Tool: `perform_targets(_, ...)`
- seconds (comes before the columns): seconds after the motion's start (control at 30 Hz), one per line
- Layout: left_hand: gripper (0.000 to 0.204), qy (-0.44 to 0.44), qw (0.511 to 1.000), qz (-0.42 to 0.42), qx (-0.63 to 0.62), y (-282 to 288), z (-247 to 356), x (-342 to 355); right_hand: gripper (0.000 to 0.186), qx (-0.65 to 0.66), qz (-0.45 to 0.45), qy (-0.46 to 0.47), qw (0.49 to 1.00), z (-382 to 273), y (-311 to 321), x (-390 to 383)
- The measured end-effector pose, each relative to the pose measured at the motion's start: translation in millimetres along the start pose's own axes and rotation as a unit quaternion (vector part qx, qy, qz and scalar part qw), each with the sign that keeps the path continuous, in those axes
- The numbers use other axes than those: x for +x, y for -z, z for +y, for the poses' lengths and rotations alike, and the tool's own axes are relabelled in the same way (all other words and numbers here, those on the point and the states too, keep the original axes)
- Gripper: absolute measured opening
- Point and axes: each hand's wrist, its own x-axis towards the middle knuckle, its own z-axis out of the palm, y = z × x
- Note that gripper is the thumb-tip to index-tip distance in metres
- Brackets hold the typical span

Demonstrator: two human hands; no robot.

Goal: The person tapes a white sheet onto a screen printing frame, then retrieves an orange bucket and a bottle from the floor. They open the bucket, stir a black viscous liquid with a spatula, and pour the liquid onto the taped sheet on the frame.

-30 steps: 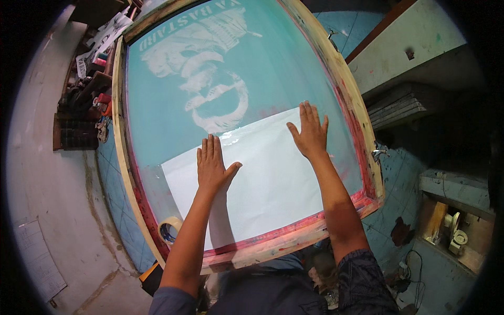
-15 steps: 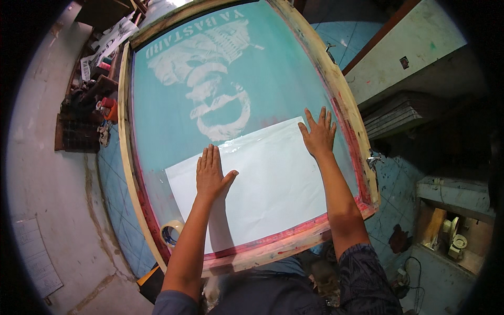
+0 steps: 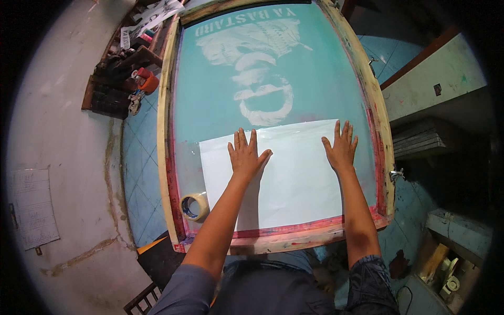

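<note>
Tape roll (image 3: 202, 199), one: lay nearer the body than the left hand (image 3: 245, 158), to its left | White sheet (image 3: 299, 181), one: lay flat beneath both hands | Left hand: palm down, fingers spread, at sheet's far edge | Right hand (image 3: 341, 151): likewise splayed, at far right corner | Pale figure (image 3: 265, 102), on teal screen (image 3: 331, 73): extended beyond both hands

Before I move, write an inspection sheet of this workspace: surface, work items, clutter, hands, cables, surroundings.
Surface: green screen in a red-stained wooden frame.
Work items: white sheet on the screen's near part; tape roll to its left.
Clutter: orange container and dark box beyond the frame's left side.
Hands: left hand and right hand palm-down, fingers spread, at the sheet's far edge.
Cables: dark cord, lower right.
Surroundings: blue tiles; paper on wall.
</note>
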Motion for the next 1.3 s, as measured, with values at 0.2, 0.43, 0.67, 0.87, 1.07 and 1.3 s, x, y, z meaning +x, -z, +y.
perform_targets(0.2,0.083,-0.042,0.999,-0.001,0.032,4.6,2.8,1.8,0.088,0.024,0.001,0.077,0.997,-87.8,-19.1,-12.2)
perform_targets(0.43,0.072,-0.069,0.995,-0.008,0.065,3.7,-5.5,4.2,0.069,0.024,0.003,0.173,0.985,-141.1,-25.1,-22.2)
perform_targets(0.67,0.069,-0.094,0.993,-0.03,0.068,15.6,-5.2,8.5,0.058,0.032,0.011,0.229,0.973,-145.4,-21.2,-26.8)
perform_targets(0.87,0.062,-0.092,0.994,-0.059,0.007,28.2,-14.1,10.0,0.053,0.077,-0.036,0.201,0.976,-131.1,-7.5,-25.5)
perform_targets(1.07,0.06,-0.051,0.998,0.02,-0.021,12.1,-64.5,4.5,0.051,0.061,-0.01,0.071,0.996,-67.2,0.1,-29.2)
perform_targets(1.3,0.067,-0.004,0.998,-0.044,0.036,25.4,-35.1,2.2,0.065,0.062,-0.007,0.049,0.997,-60.3,-5.0,-37.8)
